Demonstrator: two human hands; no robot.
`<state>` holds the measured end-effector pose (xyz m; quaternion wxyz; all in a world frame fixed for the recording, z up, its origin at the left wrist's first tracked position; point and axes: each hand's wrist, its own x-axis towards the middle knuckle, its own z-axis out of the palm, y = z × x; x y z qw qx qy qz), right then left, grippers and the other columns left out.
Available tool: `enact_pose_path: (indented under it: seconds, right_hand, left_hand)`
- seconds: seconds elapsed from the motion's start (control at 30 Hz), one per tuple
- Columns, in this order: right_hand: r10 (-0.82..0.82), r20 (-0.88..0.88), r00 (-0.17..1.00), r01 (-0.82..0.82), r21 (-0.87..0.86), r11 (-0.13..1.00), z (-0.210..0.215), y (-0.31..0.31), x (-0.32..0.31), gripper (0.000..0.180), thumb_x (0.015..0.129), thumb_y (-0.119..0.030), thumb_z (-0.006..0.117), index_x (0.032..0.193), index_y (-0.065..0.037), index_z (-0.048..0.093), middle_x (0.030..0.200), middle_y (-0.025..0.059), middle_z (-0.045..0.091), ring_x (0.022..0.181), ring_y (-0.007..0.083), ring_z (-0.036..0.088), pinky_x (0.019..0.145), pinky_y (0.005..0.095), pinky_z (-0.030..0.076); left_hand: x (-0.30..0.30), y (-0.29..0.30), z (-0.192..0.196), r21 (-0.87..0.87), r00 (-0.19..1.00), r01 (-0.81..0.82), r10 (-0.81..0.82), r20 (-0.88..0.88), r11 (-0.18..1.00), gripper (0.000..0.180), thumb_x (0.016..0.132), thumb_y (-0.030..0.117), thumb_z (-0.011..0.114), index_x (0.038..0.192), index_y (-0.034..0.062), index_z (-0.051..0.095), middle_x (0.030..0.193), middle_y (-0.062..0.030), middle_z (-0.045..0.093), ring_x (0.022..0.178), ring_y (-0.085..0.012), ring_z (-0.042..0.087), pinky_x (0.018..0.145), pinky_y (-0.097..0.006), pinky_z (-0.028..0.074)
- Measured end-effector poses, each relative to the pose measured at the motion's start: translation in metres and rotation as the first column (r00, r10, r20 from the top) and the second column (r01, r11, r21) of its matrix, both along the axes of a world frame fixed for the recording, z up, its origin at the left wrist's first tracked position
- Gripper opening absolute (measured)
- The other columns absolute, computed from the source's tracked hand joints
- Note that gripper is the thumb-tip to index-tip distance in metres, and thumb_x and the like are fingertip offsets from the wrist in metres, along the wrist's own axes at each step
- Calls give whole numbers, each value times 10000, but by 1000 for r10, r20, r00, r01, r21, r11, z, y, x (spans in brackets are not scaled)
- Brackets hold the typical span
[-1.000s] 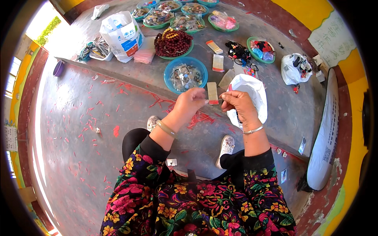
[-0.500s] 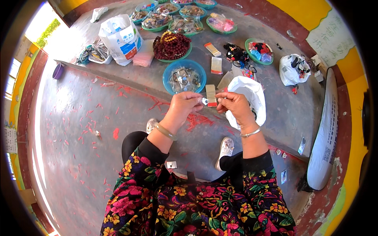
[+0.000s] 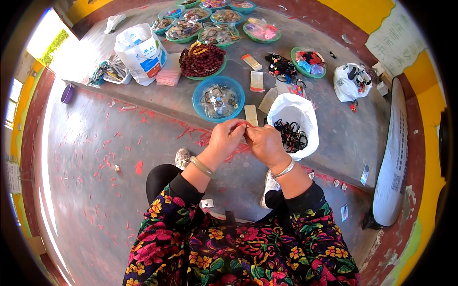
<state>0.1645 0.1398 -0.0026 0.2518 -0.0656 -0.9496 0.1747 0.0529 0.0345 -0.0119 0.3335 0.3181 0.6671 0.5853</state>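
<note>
Left hand (image 3: 224, 143) & right hand (image 3: 265, 144) both pinched narrow, fingertips meeting on what looks like a thin red strip (image 3: 246, 124), mostly hidden by the fingers; can't tell how firm the hold is. Main risk, I'd say: strip's slim & only the tips have it, so it could slip or snap if the two pull unevenly. If dropped, prob hard to find, b/c red scraps (image 3: 139, 167) litter the floor to the left & near side. Just far of the fingertips lies a pale card (image 3: 251, 116), close enough that a knuckle could nudge it. White bag (image 3: 311, 125) stands open just right of the right hand, w/ black cords (image 3: 292, 137) in it; wall looks thin & soft, so a quick swing right could catch it & fold it over or tip it. Cords are loopy, jumbled, prob tangle if one's pulled out fast. Far-left of the fingertips, blue bowl (image 3: 194, 106) w/ clear packets (image 3: 218, 100) piled loosely; slick plastic, so a bumped rim could send some sliding out. Farther off, dark red beads (image 3: 202, 62) are heaped high in a green bowl & might spill if knocked, but they're well apart from both hands, so lower risk. Same for the dark tangle (image 3: 280, 66) on the far right.
</note>
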Motion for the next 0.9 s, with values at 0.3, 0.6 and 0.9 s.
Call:
enact_pose_path:
  seconds: [0.3, 0.6, 0.9]
  right_hand:
    - [86, -29, 996, -79, 196, 977, -8, 0, -1, 55, 687, -88, 589, 724, -85, 549, 628, 31, 536, 616, 207, 567, 583, 326, 402]
    - [-293, 23, 956, 246, -610, 753, 14, 75, 22, 167, 819, -158, 599, 910, -40, 674, 748, 131, 655, 670, 172, 647, 628, 268, 486]
    - [-311, 504, 805, 565, -497, 658, -122, 185, 68, 132, 691, -139, 653, 773, -47, 700, 703, 101, 668, 680, 208, 646, 663, 303, 489]
  left_hand:
    - [-3, 1, -9, -10, 990, -123, 122, -64, 992, 209, 822, 72, 516, 932, -32, 660, 800, -89, 658, 701, -121, 597, 666, -254, 489]
    - [-9, -5, 2, -83, 990, -139, 137, -36, 987, 222, 826, 101, 526, 950, 17, 690, 569, 16, 519, 514, -40, 388, 477, -226, 350]
    - [-3, -4, 13, -95, 984, -82, 65, -166, 992, 222, 834, 113, 534, 961, 4, 680, 633, 57, 511, 575, -21, 419, 512, -200, 372]
